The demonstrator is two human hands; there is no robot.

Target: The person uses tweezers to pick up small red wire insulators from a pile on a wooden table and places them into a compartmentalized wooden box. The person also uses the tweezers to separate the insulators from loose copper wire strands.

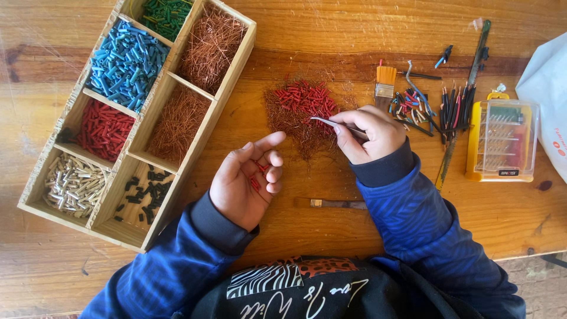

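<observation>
My left hand (pixel 249 180) lies palm up on the wooden table, cupping a few short red insulation pieces (pixel 256 177). My right hand (pixel 367 133) grips metal tweezers (pixel 331 123), whose tips reach into a heap of copper strands and red tube pieces (pixel 301 109) in the middle of the table. To the left stands a wooden compartment tray (pixel 218 100). It holds green (pixel 167 15), blue (pixel 127 62), red (pixel 105 130), white (pixel 75 183) and black pieces (pixel 144 192), and copper strands (pixel 209 47) in two right-hand compartments.
A small orange-bristled brush (pixel 385 81), cut wire pieces (pixel 413 106), a row of dark wires (pixel 455 106) and a long thin tool (pixel 463 100) lie to the right. A yellow bit case (pixel 502 140) and a white bag (pixel 546 97) sit at far right. Another small brush (pixel 333 203) lies between my arms.
</observation>
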